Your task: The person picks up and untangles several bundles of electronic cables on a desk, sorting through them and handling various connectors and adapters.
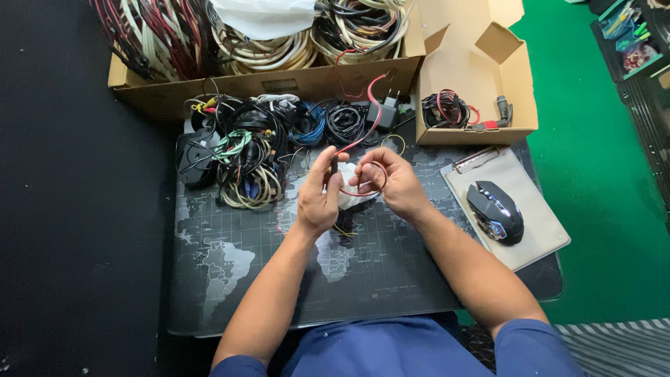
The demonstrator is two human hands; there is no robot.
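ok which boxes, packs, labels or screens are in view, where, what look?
Big box: top left, long brown cardboard, full of coiled cables.
Small box: top right, brown cardboard, flaps open, few cables inside.
Packs: far top right on green floor, colourful, too small to tell.
Screens, signs: none.

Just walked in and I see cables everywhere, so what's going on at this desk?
A person sits over a world-map desk mat, holding a thin red wire in both hands. The left hand pinches it upright while the right hand holds a small loop of it. Bundled cables lie heaped behind, before a cardboard box of coiled wires. A computer mouse rests on a clipboard.
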